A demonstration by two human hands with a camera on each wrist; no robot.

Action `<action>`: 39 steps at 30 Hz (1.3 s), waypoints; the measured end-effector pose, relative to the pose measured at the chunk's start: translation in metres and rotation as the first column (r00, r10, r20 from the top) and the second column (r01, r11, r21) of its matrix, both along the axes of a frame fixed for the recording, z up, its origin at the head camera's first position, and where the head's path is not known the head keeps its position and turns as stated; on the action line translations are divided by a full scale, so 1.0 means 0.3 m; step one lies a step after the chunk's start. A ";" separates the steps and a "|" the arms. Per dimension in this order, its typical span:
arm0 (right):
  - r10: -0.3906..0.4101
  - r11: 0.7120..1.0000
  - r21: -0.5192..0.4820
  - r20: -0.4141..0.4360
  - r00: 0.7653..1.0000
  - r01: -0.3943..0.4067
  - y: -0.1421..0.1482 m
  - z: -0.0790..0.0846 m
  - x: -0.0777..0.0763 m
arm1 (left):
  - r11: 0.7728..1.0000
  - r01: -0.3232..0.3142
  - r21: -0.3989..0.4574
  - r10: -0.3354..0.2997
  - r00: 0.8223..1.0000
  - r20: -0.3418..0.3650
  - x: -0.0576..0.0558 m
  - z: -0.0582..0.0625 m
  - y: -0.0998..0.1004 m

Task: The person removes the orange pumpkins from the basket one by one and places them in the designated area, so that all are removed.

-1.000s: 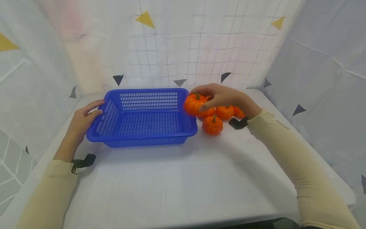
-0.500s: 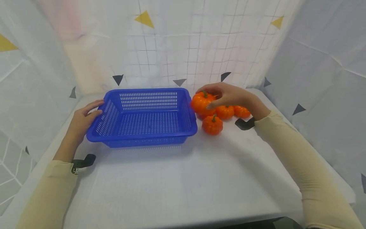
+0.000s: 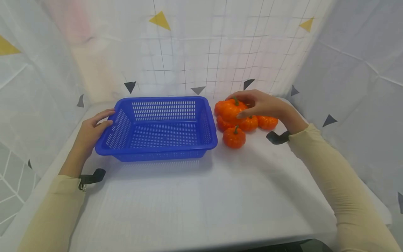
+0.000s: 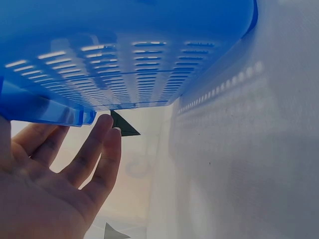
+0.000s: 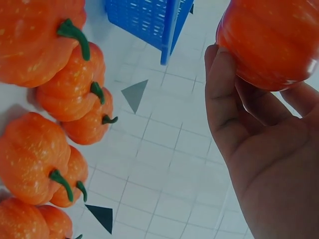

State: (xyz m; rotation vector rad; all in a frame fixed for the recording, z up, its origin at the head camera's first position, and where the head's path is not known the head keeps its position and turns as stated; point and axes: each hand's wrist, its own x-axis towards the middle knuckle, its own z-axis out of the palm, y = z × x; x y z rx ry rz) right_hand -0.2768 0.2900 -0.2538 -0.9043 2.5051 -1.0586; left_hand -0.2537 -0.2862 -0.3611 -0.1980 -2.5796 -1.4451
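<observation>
My right hand [image 3: 261, 104] holds a small orange pumpkin [image 3: 231, 112] with a green stem, thumb on the near side and fingers over the far side. In the right wrist view this pumpkin [image 5: 274, 42] is raised, its lower side cupped by fingertips. It overlaps several other pumpkins on the table in the head view. To the left stands a blue slotted plastic basket [image 3: 157, 149]. My left hand [image 3: 91, 129] rests at its left rim, fingertips and thumb on the edge. From the left wrist, the hand [image 4: 55, 184] shows loosely extended fingers beside the basket wall [image 4: 124, 59].
Several pumpkins sit right of the basket, including a near pumpkin [image 3: 234, 137] and one farther right [image 3: 267, 122]. They form a tight cluster [image 5: 35, 164] in the right wrist view. A white cloth table [image 3: 176, 199] lies in front, with patterned sheets [image 3: 189, 45] behind.
My right hand has moved right with the pumpkin, from beside the basket's right rim to over the other pumpkins. The left hand and the basket stay in place.
</observation>
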 end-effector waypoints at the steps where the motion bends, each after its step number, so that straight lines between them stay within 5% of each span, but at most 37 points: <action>1: 0.002 1.000 0.000 -0.005 1.000 -0.002 0.005 0.000 0.001 | 1.000 0.000 0.001 0.000 1.000 0.000 0.001 0.001 0.001; 24: -0.120 0.992 0.031 -0.050 0.991 0.122 0.121 -0.041 0.033 | 1.000 0.011 0.016 -0.011 1.000 0.003 0.014 0.012 0.011; 39: -0.212 0.973 0.078 -0.048 0.976 0.216 0.193 -0.134 0.028 | 1.000 0.007 0.022 -0.007 1.000 0.014 0.012 0.013 0.009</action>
